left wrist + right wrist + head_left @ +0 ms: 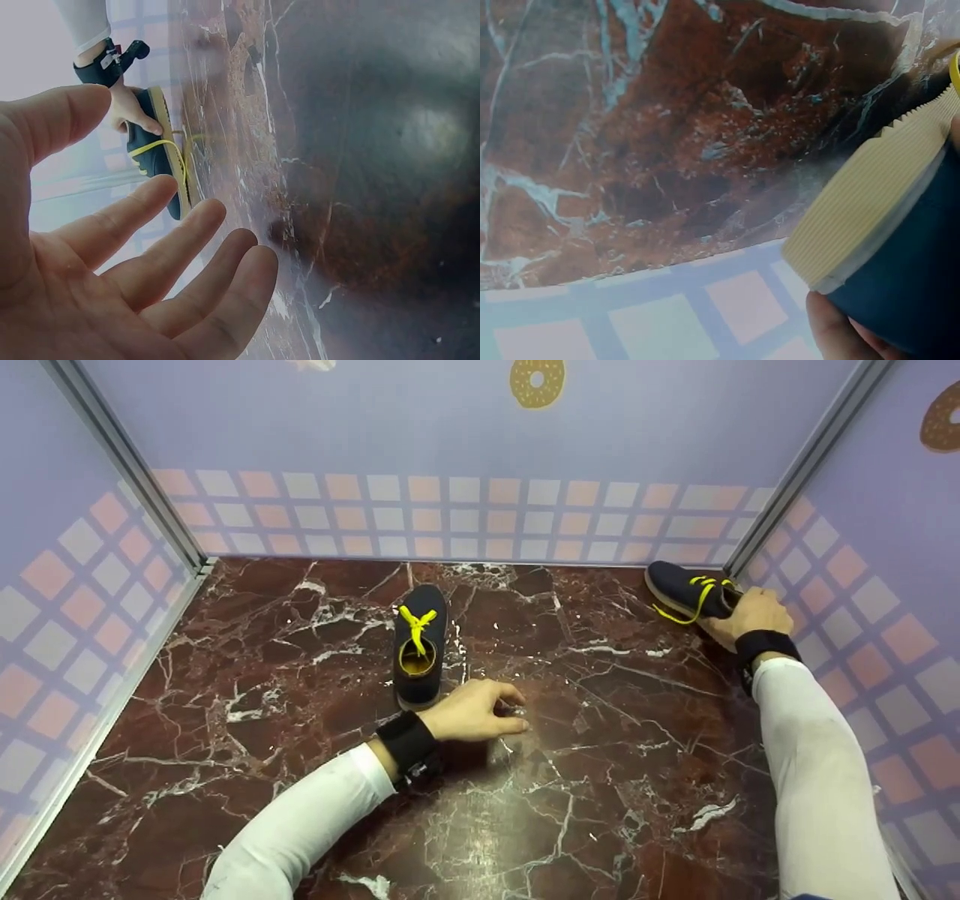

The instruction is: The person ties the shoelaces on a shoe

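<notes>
At the far right corner my right hand [754, 616] grips a dark navy shoe [677, 583] around its heel end. Its yellow lace hangs loose over the side. In the right wrist view the shoe's cream ribbed sole [877, 191] and navy heel [907, 270] show, with fingertips [832, 326] against the heel. A matching shoe [421, 688] stands on the floor left of centre, toe toward the back wall, its yellow lace tied in a bow. Beside its heel, my left hand [474, 711] hovers with nothing in it, palm and relaxed fingers showing in the left wrist view.
The floor [600, 780] is glossy reddish-brown marble with white veins. Lilac panels with pink and white checks rise at the back [457, 442], left [45, 585] and right [892, 645], joined by grey corner posts. The right hand and its shoe are close to the right panel.
</notes>
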`<state>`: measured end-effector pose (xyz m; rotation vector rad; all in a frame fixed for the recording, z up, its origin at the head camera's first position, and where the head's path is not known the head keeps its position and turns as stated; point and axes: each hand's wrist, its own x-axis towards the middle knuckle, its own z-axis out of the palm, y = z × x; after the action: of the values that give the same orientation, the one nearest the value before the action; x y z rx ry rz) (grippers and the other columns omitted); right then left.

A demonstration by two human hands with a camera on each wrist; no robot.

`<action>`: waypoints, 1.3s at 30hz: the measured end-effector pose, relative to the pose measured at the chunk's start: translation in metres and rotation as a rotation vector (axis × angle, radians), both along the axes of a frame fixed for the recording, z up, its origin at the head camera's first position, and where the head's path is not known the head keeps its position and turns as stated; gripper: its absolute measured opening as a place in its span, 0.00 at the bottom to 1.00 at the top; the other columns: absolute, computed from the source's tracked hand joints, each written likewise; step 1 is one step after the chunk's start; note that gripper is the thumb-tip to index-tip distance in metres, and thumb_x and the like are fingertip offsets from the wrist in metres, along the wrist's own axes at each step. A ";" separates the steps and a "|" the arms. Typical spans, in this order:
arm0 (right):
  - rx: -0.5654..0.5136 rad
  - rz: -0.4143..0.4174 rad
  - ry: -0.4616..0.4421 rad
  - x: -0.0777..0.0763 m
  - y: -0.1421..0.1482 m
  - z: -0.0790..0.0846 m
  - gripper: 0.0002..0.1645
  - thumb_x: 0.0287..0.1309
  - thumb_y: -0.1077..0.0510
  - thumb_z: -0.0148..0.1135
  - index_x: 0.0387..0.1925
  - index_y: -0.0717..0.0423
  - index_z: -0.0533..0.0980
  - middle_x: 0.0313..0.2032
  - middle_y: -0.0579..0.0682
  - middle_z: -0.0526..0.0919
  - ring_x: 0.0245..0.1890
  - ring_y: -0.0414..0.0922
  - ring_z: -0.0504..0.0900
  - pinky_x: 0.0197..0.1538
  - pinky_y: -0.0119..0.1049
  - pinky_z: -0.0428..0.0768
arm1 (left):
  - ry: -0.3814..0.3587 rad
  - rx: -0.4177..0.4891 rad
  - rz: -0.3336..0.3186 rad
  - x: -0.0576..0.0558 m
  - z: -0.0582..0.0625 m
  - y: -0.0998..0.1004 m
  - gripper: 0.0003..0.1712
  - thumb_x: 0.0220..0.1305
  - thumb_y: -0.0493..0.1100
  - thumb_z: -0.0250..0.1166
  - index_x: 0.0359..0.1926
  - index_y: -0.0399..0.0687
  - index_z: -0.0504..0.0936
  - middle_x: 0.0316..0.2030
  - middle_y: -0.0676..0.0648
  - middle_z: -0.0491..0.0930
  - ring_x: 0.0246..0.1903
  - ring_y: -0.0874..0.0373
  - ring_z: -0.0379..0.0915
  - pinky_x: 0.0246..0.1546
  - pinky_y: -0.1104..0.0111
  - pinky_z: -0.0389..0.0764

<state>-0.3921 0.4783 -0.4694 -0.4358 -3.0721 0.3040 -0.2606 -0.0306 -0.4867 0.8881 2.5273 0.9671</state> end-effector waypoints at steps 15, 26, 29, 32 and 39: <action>-0.008 0.030 0.084 0.004 0.000 0.010 0.54 0.61 0.39 0.73 0.68 0.80 0.66 0.62 0.83 0.73 0.61 0.84 0.77 0.63 0.79 0.79 | -0.005 0.021 -0.029 0.001 0.001 0.003 0.29 0.71 0.53 0.73 0.64 0.39 0.87 0.57 0.37 0.93 0.59 0.42 0.92 0.68 0.47 0.87; 0.003 0.120 0.159 0.008 -0.038 0.032 0.51 0.61 0.41 0.75 0.67 0.77 0.68 0.58 0.78 0.75 0.55 0.79 0.79 0.61 0.77 0.80 | -0.006 -0.010 -0.013 0.003 0.001 0.006 0.29 0.71 0.54 0.73 0.64 0.41 0.88 0.58 0.39 0.93 0.60 0.43 0.91 0.68 0.48 0.86; 0.001 0.145 0.163 0.011 -0.049 0.036 0.49 0.62 0.40 0.75 0.65 0.76 0.69 0.57 0.77 0.76 0.54 0.78 0.79 0.60 0.77 0.80 | 0.004 -0.006 -0.010 0.003 0.000 0.006 0.28 0.71 0.54 0.74 0.64 0.42 0.88 0.57 0.39 0.94 0.59 0.44 0.91 0.67 0.48 0.87; 0.000 0.171 0.169 0.015 -0.061 0.039 0.48 0.63 0.39 0.75 0.64 0.75 0.70 0.57 0.76 0.76 0.54 0.78 0.80 0.59 0.77 0.80 | 0.001 -0.005 -0.006 0.003 -0.001 0.007 0.29 0.71 0.55 0.74 0.64 0.42 0.88 0.58 0.39 0.93 0.60 0.43 0.91 0.68 0.48 0.87; 0.044 0.228 0.218 0.024 -0.092 0.045 0.45 0.60 0.40 0.77 0.60 0.74 0.73 0.54 0.76 0.80 0.51 0.78 0.83 0.55 0.76 0.84 | -0.013 0.040 0.026 0.001 -0.003 0.009 0.32 0.72 0.54 0.74 0.68 0.39 0.84 0.61 0.36 0.91 0.62 0.40 0.90 0.69 0.46 0.86</action>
<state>-0.3684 0.3865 -0.4243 -0.0450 -2.9075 0.2676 -0.2596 -0.0218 -0.4894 0.8592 2.5233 1.0318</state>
